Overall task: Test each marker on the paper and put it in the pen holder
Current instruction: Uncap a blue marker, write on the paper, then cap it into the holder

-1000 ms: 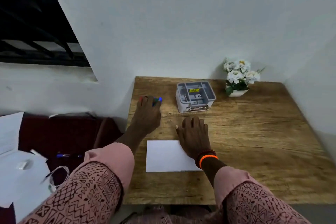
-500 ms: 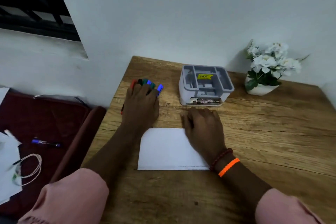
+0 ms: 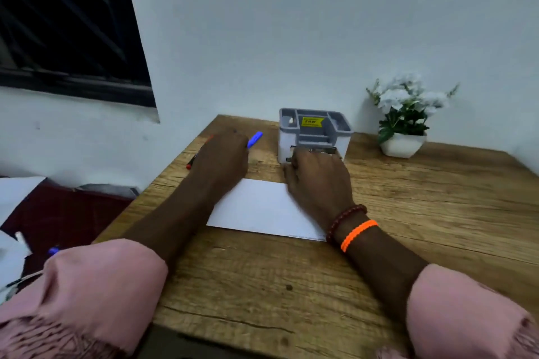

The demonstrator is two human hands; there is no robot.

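Barely begun: the paper [image 3: 256,207] at centre frame looks unmarked and the pen holder [image 3: 313,132] above it shows no markers; the left hand [image 3: 221,160] covers the markers [image 3: 254,138], grip unclear, and the right hand [image 3: 319,181] rests on the paper, fingers loosely curled

A yellow sticker [image 3: 312,121] is sitting inside the grey pen holder [image 3: 315,134], at the back of its middle compartment, and it is showing small dark print that looks like a price, though the figures are coming out too blurred to read with certainty. A fine line of print is running along the near edge of the white paper [image 3: 262,208], too small to make out.
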